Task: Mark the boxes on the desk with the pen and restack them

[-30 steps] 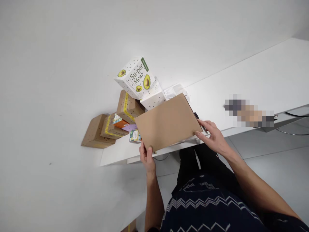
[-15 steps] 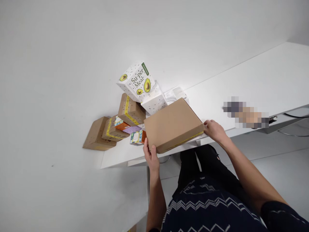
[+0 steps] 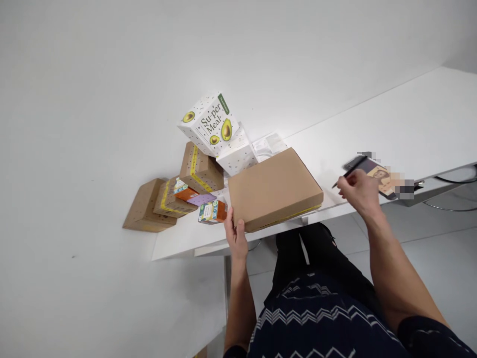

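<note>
A flat brown cardboard box [image 3: 276, 186] with a yellow strip along its front side lies near the table's front edge. My left hand [image 3: 236, 233] grips its near left corner, thumb on the front side and fingers along the left side. To the right of the box, my right hand [image 3: 359, 191] is closed round a dark pen [image 3: 348, 175], its tip pointing left toward the box. Just beyond that hand lies a dark, flat item with a picture on it [image 3: 379, 174], partly blurred out.
On the white table [image 3: 410, 114], a white avocado-print box [image 3: 210, 124] rests on a white speckled box [image 3: 237, 156]. Brown boxes with yellow tape [image 3: 201, 169] stand at left. A small orange-and-white carton [image 3: 212, 212] sits beside my left hand. A cable [image 3: 456, 180] hangs at right.
My right hand has let go of the box's right corner, moved right and taken hold of the pen. The box has shifted slightly right, with my left hand still on it.
</note>
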The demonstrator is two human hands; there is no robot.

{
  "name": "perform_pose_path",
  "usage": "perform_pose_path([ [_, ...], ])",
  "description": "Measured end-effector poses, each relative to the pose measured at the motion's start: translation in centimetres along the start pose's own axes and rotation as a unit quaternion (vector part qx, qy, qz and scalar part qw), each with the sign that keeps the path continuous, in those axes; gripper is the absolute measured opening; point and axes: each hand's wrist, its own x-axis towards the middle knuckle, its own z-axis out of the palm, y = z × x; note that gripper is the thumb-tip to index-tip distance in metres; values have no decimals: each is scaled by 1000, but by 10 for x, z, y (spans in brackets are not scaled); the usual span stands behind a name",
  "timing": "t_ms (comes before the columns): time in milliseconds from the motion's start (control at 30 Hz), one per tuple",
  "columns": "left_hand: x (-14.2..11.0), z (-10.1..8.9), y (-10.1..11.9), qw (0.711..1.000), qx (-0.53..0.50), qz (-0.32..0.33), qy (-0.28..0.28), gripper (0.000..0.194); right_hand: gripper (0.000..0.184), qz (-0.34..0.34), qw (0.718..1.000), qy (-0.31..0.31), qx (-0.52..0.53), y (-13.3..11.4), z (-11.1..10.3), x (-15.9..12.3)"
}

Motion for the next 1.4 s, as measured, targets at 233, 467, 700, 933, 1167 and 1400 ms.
perform_pose_path([
  [233,-2,21,43,917,185,329,128,29,6,-173,881,33,439,-54,-8,-30],
  [467,-14,73,59,897,257,360,25,31,11,-302,905,-144,265,-97,28,-54],
  [700,-17,85,46,878,301,368,49,31,13,-326,933,-137,59,-98,51,-46],
  [933,-16,86,46,879,304,364,53,31,12,-331,933,-142,14,-98,52,-47],
  [1167,-16,87,43,876,308,365,59,31,14,-354,927,-123,-18,-98,54,-46],
  [1400,-17,87,43,877,306,366,54,32,15,-355,923,-151,-8,-96,55,-45],
])
